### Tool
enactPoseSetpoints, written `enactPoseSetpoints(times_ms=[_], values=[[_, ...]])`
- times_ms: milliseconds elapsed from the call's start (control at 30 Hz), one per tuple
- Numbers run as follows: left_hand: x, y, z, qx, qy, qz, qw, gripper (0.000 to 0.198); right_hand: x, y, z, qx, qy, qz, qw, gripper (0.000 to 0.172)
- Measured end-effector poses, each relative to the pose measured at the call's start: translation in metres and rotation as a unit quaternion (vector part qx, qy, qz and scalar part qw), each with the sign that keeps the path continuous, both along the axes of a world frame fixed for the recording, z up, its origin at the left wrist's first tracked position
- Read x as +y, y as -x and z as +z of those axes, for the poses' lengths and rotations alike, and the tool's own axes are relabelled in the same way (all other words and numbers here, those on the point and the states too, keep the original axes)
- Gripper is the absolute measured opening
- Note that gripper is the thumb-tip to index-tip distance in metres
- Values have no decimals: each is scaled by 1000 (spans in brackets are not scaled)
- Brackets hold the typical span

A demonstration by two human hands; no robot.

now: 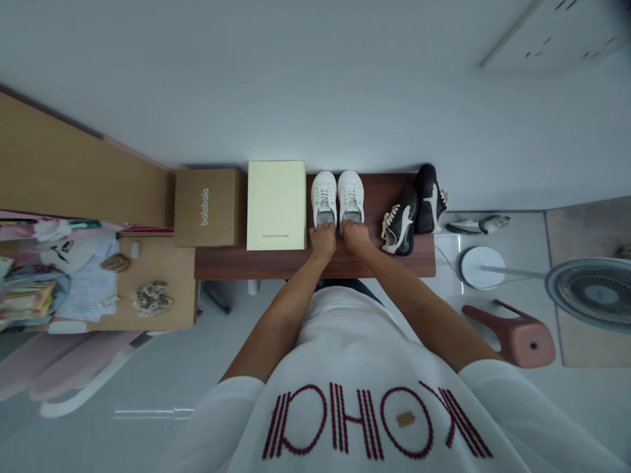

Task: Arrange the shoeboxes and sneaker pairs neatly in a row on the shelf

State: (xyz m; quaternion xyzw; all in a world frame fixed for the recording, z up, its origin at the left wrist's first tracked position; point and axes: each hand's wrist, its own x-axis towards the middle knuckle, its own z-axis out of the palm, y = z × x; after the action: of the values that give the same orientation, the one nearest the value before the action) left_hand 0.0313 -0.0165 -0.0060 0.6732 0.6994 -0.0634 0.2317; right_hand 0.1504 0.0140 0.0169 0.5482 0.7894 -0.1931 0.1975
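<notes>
A pair of white lace-up sneakers (337,200) stands side by side on a dark wooden bench (296,266), toes pointing away from me. My left hand (323,240) grips the heel of the left sneaker, and my right hand (355,235) grips the heel of the right one. Just left of the pair lies a pale yellow MEIZHIYUAN shoebox (276,205). To the right, a pair of black-and-white sneakers (414,211) sits at the bench's end, with cream laces on the nearer shoe.
A brown balabala box (207,207) stands beyond the yellow shoebox. Further left is a wooden desk (167,263) with papers and assorted items. On the white floor to the right are a pink stool (522,338), an electric fan (591,294) and a low shoe (478,225).
</notes>
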Motion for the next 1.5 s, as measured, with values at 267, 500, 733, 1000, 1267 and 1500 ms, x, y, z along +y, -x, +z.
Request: enactPoseSetpoints(times_ms=[267, 500, 733, 1000, 1267, 1500], values=[[-4, -1, 0, 5, -5, 16, 1000, 35, 0, 2, 4, 13, 1, -23, 1000, 35], [-7, -7, 17, -10, -62, -8, 998, 37, -1, -20, 11, 97, -44, -76, 991, 29], [-6, -52, 34, -88, -79, -119, 986, 42, -6, -90, 13, 224, -115, -174, 952, 29], [-16, -119, -3, -191, 18, -159, 969, 45, -18, -215, -12, 187, -265, -344, 881, 38], [-7, -155, -34, -207, 72, -164, 962, 39, -3, -269, -54, 225, -62, -431, 872, 60], [-7, -158, -25, -193, 94, -150, 965, 29, 2, -260, -46, 170, -101, -335, 921, 39]])
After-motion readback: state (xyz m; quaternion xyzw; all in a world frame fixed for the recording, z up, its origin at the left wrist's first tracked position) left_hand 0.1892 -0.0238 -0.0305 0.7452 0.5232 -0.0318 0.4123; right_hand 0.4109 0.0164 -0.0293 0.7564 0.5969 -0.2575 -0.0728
